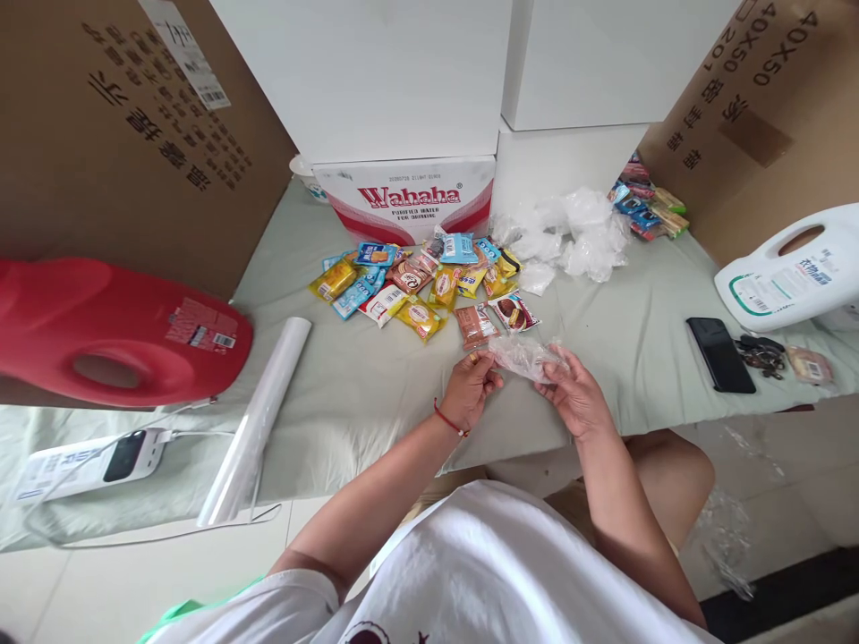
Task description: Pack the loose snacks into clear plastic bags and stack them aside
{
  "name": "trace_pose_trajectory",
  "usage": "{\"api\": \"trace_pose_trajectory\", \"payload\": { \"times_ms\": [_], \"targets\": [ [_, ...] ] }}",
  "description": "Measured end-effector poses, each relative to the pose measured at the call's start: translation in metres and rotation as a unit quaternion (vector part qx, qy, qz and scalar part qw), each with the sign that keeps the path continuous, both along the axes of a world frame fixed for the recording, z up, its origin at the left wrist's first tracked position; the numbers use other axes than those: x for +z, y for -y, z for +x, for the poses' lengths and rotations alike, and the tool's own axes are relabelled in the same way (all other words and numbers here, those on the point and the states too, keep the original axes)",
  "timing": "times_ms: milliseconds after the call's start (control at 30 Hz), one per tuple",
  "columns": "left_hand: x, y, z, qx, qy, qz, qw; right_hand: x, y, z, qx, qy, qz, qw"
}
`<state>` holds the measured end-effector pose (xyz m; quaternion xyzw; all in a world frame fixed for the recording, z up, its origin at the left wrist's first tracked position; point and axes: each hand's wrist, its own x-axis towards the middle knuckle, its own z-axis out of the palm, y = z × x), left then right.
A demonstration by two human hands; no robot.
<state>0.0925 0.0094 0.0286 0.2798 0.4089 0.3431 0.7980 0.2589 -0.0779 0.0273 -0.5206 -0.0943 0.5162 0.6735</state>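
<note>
A crumpled clear plastic bag (pixel 524 357) is stretched between my two hands, low over the cloth-covered table. My left hand (pixel 468 386), with a red cord at the wrist, pinches its left end. At the right end, the fingers of my right hand (pixel 572 390) close on the film. Just beyond the bag lie a brown snack packet (pixel 477 325) and a white-and-brown snack packet (pixel 514 312). Farther off, several wrapped snacks (pixel 416 279) in blue, yellow, red and brown are heaped together. Right of that heap is a pile of clear plastic bags (pixel 570 234).
A Wahaha carton (pixel 409 199) stands behind the snacks. To the left are a red jug (pixel 121 335), a plastic film roll (pixel 259 420) and a power bank (pixel 94 463) with a cable. A phone (pixel 720 355), keys (pixel 762 355) and a white detergent bottle (pixel 792 268) lie right.
</note>
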Motion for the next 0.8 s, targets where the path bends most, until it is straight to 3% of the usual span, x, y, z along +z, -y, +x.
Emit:
{"api": "trace_pose_trajectory", "payload": {
  "times_ms": [167,333,500,667,800],
  "targets": [
    [0.004,0.005,-0.004,0.074,-0.072,0.009,0.995,-0.004,0.0,-0.004,-0.008,0.006,0.024,1.0],
    [0.01,0.01,0.002,-0.023,-0.091,0.015,0.995,-0.004,-0.001,-0.009,0.016,0.028,0.043,0.999],
    [0.007,0.006,0.012,-0.024,-0.108,0.049,0.993,-0.002,0.001,-0.013,0.007,0.07,0.051,0.996],
    [0.001,0.004,0.006,0.027,0.005,-0.015,1.0,-0.008,0.005,-0.003,-0.085,0.043,0.078,0.992],
    [0.003,0.002,0.001,0.029,0.086,-0.06,0.994,-0.013,0.009,0.003,-0.102,-0.02,0.088,0.991]
  ]
}}
